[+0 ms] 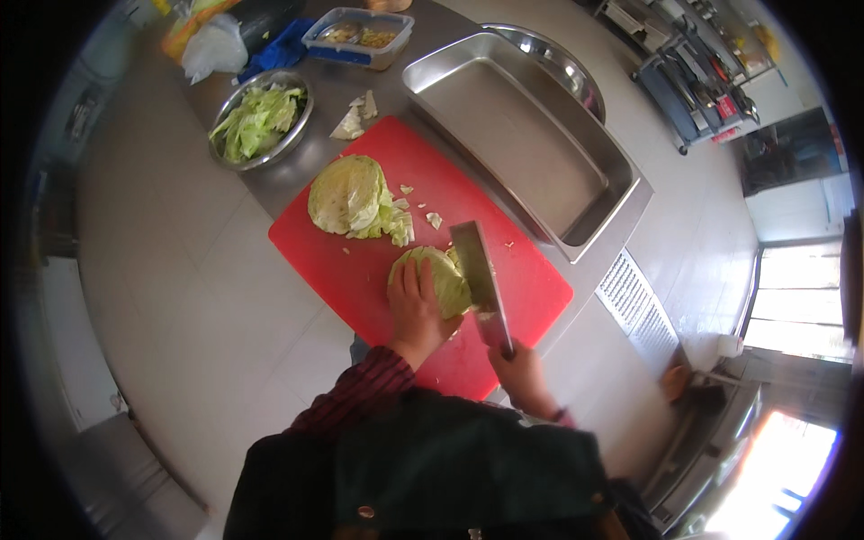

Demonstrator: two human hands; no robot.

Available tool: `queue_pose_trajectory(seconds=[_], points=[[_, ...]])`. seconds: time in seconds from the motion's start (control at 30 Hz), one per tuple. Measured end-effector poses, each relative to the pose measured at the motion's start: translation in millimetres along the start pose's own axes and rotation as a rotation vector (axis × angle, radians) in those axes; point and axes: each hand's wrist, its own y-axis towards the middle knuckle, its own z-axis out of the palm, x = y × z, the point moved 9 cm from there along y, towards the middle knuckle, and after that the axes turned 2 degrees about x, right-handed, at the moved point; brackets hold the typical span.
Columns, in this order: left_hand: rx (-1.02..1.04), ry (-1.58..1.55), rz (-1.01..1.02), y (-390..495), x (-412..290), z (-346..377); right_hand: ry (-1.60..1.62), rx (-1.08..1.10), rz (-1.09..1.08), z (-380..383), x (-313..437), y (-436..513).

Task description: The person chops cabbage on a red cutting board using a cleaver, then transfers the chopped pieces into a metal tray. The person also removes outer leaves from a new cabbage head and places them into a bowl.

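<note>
My left hand (416,307) presses on a cut piece of cabbage (445,280), its fingers spread over the top. In my right hand (520,370) is the handle of a cleaver (480,277), whose broad blade stands at the right side of that piece. Small bits of cabbage show around the blade, partly hidden by it. Both lie on a red cutting board (472,182). Farther up the board rests a larger cabbage portion (347,192), with loose leaf pieces (395,219) beside it and scraps scattered nearby.
A deep steel pan (540,135) stands right of the board, overlapping a round steel basin (574,71). At the far left are a steel bowl (297,138) of leaves, cabbage scraps (352,123) and a plastic container (398,57). A floor drain grate (634,297) lies beyond the table edge.
</note>
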Motion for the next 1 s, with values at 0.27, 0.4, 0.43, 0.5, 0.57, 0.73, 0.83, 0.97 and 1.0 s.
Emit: queue_pose_trajectory(seconds=[0.27, 0.4, 0.43, 0.5, 0.57, 0.73, 0.83, 0.97, 1.0], points=[[0.004, 0.038, -0.041, -4.7, 4.5, 8.0, -0.101, 0.049, 0.109, -20.8, -12.6, -46.6], [-0.011, 0.045, -0.035, -2.4, 4.2, 7.8, -0.039, -0.085, 0.143, -38.8, -14.7, -58.9], [-0.015, 0.049, -0.034, -1.9, 4.0, 7.9, -0.028, -0.068, 0.14, -38.5, -15.6, -60.2], [-0.027, 0.056, -0.03, -1.8, 3.7, 8.1, -0.006, -0.006, 0.14, -32.7, -18.8, -60.1], [-0.032, 0.057, -0.03, -2.3, 4.2, 9.0, 0.02, 0.085, 0.166, -20.6, -24.2, -56.0], [-0.089, 0.046, 0.0, -0.7, 2.4, 5.1, -0.126, 0.098, 0.127, -13.8, -16.4, -44.4], [-0.038, 0.044, -0.039, 1.8, 3.9, 8.6, -0.169, 0.107, 0.116, -14.7, -6.0, -40.6], [0.065, 0.014, -0.09, -0.4, 8.2, 14.7, -0.235, 0.121, 0.058, -3.3, 8.0, -18.2], [0.093, 0.012, -0.104, -1.3, 10.2, 16.7, -0.243, 0.126, 0.017, 1.3, 12.3, -8.3]])
